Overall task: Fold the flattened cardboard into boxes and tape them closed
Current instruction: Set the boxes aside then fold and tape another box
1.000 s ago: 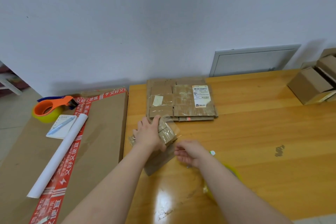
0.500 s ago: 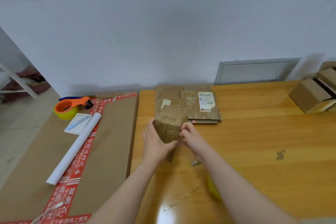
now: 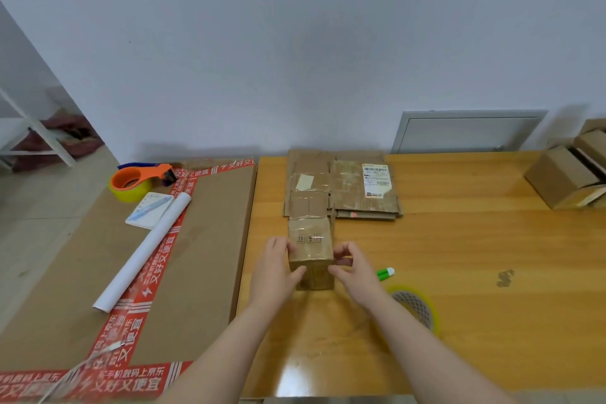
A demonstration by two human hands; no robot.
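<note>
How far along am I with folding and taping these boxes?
Done: assembled boxes sit at the far right of the table. In hand: your left hand and right hand hold a small box, squared up. Left: the flattened cardboard stack behind it; the tape roll lies by your right arm.

Even soft indoor light; glare on table (image 3: 328,367); wide-angle edge bending; slight softness.

A white paper roll (image 3: 144,252) lay just beside a notepad (image 3: 154,218) bearing a blue pen (image 3: 147,209). A green marker (image 3: 385,273) rested on the table (image 3: 475,256), and a grey panel (image 3: 469,133) stood behind.
</note>
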